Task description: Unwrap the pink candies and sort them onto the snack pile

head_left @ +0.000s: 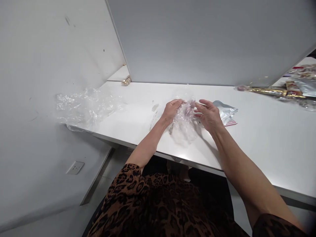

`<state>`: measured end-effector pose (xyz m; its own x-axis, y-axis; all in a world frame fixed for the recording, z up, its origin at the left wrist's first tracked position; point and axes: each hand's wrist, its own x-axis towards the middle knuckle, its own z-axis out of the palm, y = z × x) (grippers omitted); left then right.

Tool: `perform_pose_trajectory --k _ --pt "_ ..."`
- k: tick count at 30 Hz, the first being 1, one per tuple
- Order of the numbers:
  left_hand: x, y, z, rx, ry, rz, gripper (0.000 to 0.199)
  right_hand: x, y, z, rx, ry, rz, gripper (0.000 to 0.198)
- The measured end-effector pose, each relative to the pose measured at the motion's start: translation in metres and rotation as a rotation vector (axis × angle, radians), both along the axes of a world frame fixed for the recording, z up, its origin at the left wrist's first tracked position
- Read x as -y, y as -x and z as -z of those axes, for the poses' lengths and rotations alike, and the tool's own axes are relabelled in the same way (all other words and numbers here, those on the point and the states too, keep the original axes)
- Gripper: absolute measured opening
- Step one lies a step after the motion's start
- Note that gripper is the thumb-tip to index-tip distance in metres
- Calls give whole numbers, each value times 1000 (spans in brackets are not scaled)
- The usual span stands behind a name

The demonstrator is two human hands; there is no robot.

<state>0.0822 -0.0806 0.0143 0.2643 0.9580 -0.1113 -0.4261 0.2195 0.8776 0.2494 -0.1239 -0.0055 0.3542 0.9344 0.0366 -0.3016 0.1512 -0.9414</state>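
A crumpled clear plastic bag (184,126) lies on the white table in front of me, with something pinkish-purple (190,108) showing through or in its folds; I cannot make out what it is. My left hand (172,109) is closed, its fingers pinching the left side of the bag. On the other side, my right hand (208,113) has its fingers apart, fingertips beside the pinkish part; whether they touch it is unclear. Just behind the right hand sits a silver foil pouch (224,111) with a red-striped lower edge, partly hidden by the hand.
More crumpled clear plastic (90,107) lies at the table's left end, hanging over the edge. A small gold wrapped item (126,81) sits by the grey partition (197,42). Gold and clear packages (293,90) are piled at the right. A wall socket (75,167) is lower left.
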Motion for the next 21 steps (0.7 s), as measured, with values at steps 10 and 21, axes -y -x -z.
perform_pose_trajectory --k 10,21 --pt "2 -2 -3 -126 -204 -99 25 3 18 1 -53 14 -51 69" --pt "5 3 -10 78 159 191 35 -5 4 7 -286 76 -47 39"
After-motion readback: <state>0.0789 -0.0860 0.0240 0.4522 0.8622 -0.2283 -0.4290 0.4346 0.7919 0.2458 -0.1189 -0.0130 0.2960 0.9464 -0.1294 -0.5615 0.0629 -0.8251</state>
